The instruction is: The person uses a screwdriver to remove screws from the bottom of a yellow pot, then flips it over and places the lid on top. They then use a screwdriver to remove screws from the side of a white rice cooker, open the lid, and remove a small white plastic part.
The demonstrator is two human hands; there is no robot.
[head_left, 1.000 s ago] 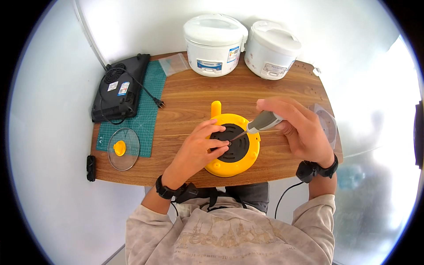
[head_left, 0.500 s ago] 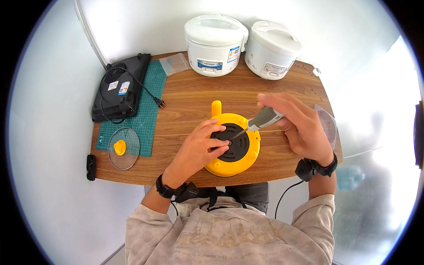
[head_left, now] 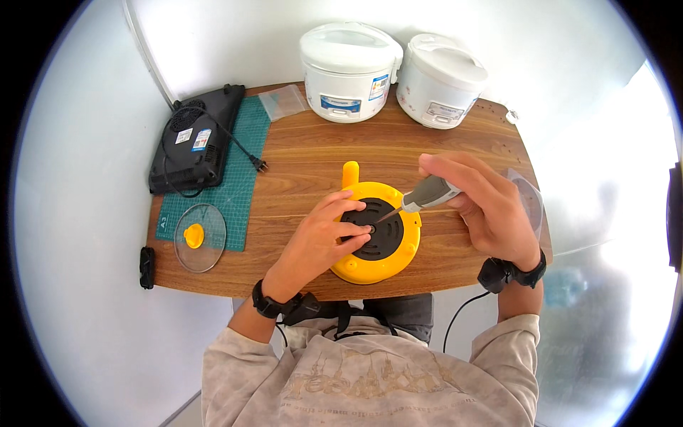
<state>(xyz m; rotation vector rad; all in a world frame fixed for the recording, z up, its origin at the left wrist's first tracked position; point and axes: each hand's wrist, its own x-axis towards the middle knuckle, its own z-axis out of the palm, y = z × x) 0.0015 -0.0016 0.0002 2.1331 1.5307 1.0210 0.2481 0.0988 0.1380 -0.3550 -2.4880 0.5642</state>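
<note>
An upside-down yellow appliance (head_left: 378, 265) with a black slotted centre plate (head_left: 384, 242) and a handle at the back lies on the wooden table. My left hand (head_left: 320, 245) rests spread on its left side, fingertips on the black plate beside the central screw. A grey-and-white screwdriver (head_left: 428, 195) is in my right hand (head_left: 491, 206), fingers closed round its handle. It slants down to the middle of the plate, where its tip is close to my left fingertips; whether it sits in the screw I cannot tell.
Two white rice cookers (head_left: 345, 89) stand at the back. At left are a black appliance with cord (head_left: 199, 156), a green cutting mat (head_left: 235, 213), a glass lid with yellow knob (head_left: 206, 252) and a small black object (head_left: 147, 267). A clear plastic piece (head_left: 528, 199) lies at right.
Both hands, the screwdriver and the yellow appliance keep almost the same position, with only a very slight shift in the picture.
</note>
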